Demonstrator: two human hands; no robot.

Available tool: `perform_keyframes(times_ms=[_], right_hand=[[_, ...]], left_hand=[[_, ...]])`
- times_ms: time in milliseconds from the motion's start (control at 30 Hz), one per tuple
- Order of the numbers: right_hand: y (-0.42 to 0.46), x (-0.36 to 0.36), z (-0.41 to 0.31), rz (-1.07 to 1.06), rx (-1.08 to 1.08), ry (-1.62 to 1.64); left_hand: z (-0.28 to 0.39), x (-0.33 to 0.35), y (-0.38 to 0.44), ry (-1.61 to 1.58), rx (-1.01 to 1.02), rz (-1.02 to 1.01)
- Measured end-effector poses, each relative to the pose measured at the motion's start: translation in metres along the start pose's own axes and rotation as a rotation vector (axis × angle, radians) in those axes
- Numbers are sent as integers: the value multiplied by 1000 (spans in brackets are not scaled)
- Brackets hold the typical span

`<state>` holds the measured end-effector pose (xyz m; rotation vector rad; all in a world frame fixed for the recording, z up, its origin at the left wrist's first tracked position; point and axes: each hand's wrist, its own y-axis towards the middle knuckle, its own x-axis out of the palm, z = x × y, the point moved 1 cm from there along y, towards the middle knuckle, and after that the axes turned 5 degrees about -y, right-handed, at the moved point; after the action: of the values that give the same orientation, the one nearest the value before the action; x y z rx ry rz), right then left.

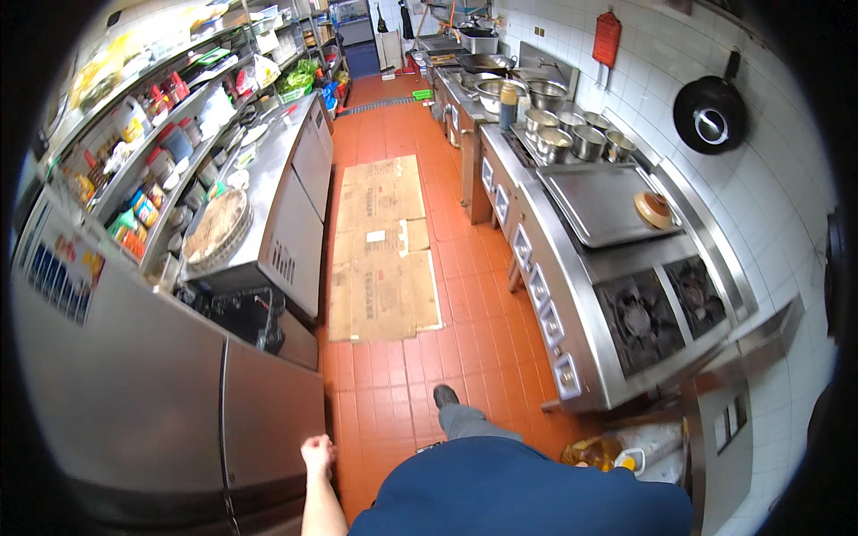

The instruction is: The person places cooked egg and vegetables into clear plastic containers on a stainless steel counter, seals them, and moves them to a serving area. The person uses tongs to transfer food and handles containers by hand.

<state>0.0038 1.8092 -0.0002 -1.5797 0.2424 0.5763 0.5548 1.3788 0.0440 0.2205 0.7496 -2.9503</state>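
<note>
My left hand (318,452) hangs low at the bottom, left of my body, with its fingers curled in; no object shows in it. It is nearest to the stainless steel cabinet (275,402) on the left. Out of view is my right hand; at the bottom right, beyond my blue shirt, lie a plastic bottle of yellow oil (593,452) and a white jug. One dark shoe (445,396) steps on the red tiled floor (375,375) before me. Ahead, flattened cardboard (382,268) lies on the floor.
A gas range (637,315) lines the right, bearing a metal tray (596,201) and several steel pots (588,142). A wok (710,114) hangs on the wall. On the left, a steel counter (275,167) holds a round wooden board (216,224) beside loaded shelves.
</note>
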Motion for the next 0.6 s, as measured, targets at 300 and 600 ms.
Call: perform_keyframes(times_ms=[300,600], right_hand=[[102,-236,-570,528,-807,-26],[141,-353,-821,505,-781,36]], left_hand=[[-35,47,102,619,-253,-61],[146,173,368,729,-219,-236]])
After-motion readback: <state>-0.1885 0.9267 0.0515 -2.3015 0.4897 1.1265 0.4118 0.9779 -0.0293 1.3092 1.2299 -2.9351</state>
